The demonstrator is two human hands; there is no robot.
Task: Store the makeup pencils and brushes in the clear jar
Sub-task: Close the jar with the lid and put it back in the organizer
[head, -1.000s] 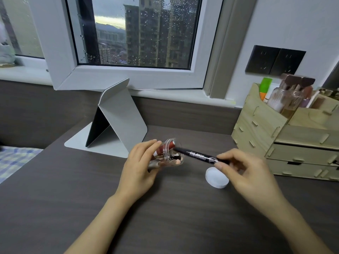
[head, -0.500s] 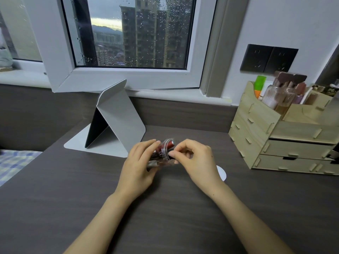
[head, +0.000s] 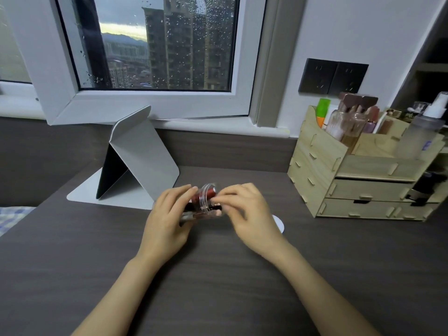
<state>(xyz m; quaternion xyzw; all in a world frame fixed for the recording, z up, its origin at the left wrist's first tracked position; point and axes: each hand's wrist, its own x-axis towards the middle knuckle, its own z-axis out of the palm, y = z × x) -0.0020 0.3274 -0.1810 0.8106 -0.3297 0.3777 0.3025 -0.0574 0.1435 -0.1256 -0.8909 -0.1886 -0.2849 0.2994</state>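
Both forearms reached forward over the dark wood-grain desk (head: 97, 263). The left hand (head: 167, 219) gripped the small clear plastic jar (head: 206, 202), tipped sideways; the right hand (head: 247, 214) pinched at its mouth, covering a round white lid (head: 278, 224).

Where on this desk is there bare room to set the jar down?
Bare desk left of the arms, below the stand; more at the front right, before the organizer. Crowded at the middle: both hands, jar and lid.

Two bare forearms rise from the bottom edge of the frame, no sleeves, watches or rings. The left hand (head: 167, 221) and right hand (head: 249, 214) have slim fingers (head: 184, 190) with short, unpainted nails.
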